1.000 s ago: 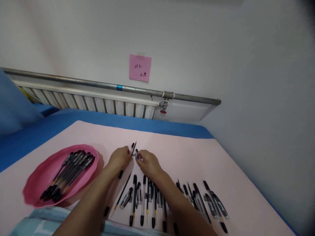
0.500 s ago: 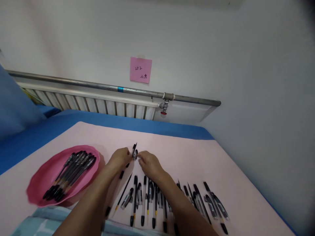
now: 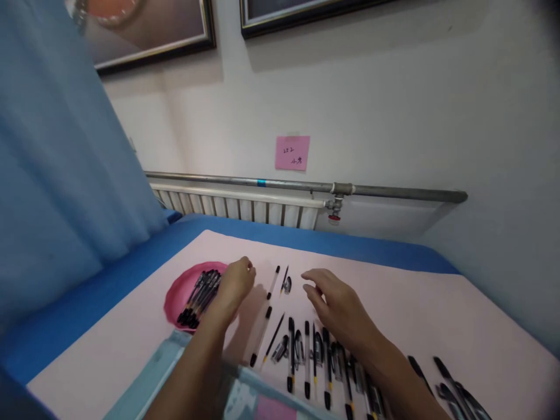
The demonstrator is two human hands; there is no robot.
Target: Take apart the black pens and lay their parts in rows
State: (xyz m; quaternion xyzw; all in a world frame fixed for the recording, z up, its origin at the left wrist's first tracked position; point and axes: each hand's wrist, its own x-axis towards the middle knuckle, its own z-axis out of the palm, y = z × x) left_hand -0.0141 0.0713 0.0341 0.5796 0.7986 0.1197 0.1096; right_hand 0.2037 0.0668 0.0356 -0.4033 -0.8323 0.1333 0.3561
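My left hand (image 3: 238,281) is lifted beside the pink bowl (image 3: 168,300), its fingers loosely bent and slightly apart, with nothing visible in them. Black gel pens (image 3: 205,294) lie bundled in that bowl. My right hand (image 3: 335,297) hovers on the other side, thumb and fingers spread, holding nothing. Between the hands lie a clear pen barrel (image 3: 273,282), a thin refill (image 3: 284,280) and a black-and-clear pen cap (image 3: 287,285). Nearer to me, another barrel (image 3: 261,337), a refill (image 3: 274,336) and a cap (image 3: 280,348) are laid out. My right forearm partly covers the row of pen parts.
Several more pen parts (image 3: 457,388) lie at the right on the pink tabletop (image 3: 394,291), which has a blue border (image 3: 371,248). Behind it are a radiator (image 3: 245,209) and a metal pipe (image 3: 289,185). A blue curtain (image 3: 65,146) hangs at the left.
My hands have come away from the pen parts and moved apart, the left toward the bowl, the right outward. The barrel, refill and cap now lie free. The view has swung left and up.
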